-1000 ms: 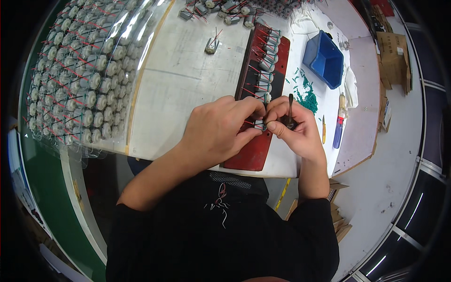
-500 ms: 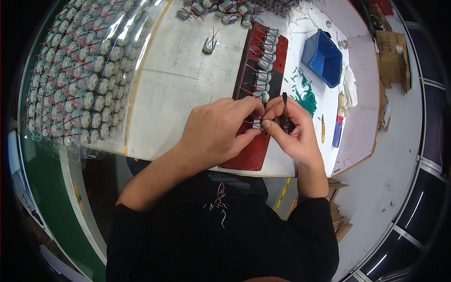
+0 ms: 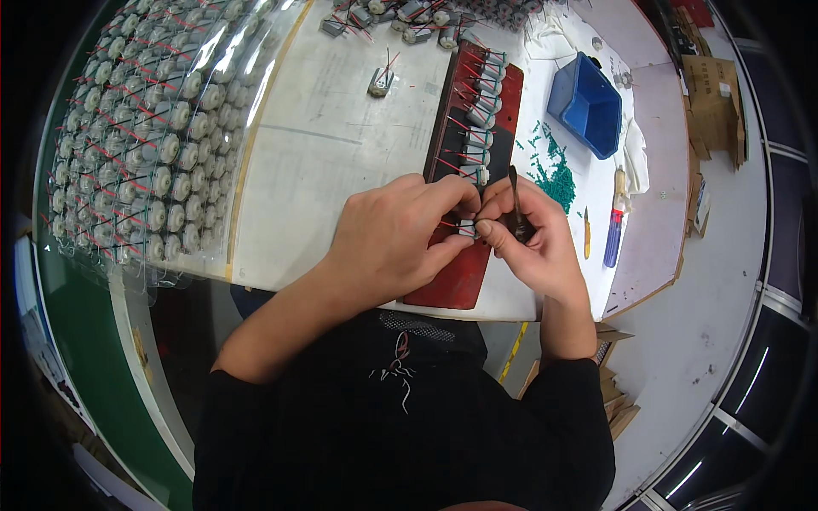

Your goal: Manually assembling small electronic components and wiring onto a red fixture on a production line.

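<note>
My left hand is closed, with thumb and fingers around a small electric motor near the front end of a red fixture. My right hand meets it from the other side, its thumb and forefinger pinched at the motor's end. What lies between those fingertips is too small to make out. A slim dark tool is tucked in the right hand, one end sticking up; its kind is unclear. Further along the fixture stand several motors in a row, with red and dark wires pointing left.
Motors in clear plastic trays are piled at the left. A single motor lies mid-table, and more loose motors sit at the back. To the right are green bits, a blue bin, a yellow-handled tool and a screwdriver.
Both hands keep nearly the same place at the motor. The dark tool in my right hand has tipped very slightly to the left.
</note>
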Available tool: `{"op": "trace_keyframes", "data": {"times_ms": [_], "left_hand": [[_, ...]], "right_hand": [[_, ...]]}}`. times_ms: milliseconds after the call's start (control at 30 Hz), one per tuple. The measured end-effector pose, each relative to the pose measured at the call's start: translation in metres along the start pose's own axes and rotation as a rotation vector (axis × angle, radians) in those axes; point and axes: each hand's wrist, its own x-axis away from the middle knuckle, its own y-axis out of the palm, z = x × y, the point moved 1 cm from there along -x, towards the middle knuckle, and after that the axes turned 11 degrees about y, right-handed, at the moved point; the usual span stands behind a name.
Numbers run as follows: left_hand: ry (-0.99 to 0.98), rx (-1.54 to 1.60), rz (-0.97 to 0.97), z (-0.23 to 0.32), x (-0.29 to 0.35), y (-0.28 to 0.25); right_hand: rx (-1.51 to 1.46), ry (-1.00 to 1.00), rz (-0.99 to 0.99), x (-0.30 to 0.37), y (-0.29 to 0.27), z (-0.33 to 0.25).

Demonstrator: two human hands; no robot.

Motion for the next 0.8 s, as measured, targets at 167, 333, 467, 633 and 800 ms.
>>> {"op": "trace_keyframes", "data": {"times_ms": [167, 333, 467, 633, 800], "left_hand": [[-0.008, 0.011, -0.004, 0.0, 0.0, 0.0], [-0.016, -0.004, -0.01, -0.001, 0.001, 0.001], [-0.012, 0.002, -0.004, -0.001, 0.001, 0.001], [-0.006, 0.015, 0.003, 0.0, 0.001, 0.001], [-0.012, 0.008, -0.006, 0.0, 0.001, 0.0]], "right_hand": [[-0.006, 0.036, -0.023, 0.0, -0.002, 0.0], [0.058, 0.101, 0.01, 0.003, -0.001, -0.003], [0.021, 0.035, -0.016, 0.002, -0.002, -0.003], [-0.043, 0.005, -0.063, 0.0, -0.012, -0.008], [0.122, -0.031, -0.068, 0.002, -0.01, -0.016]]}}
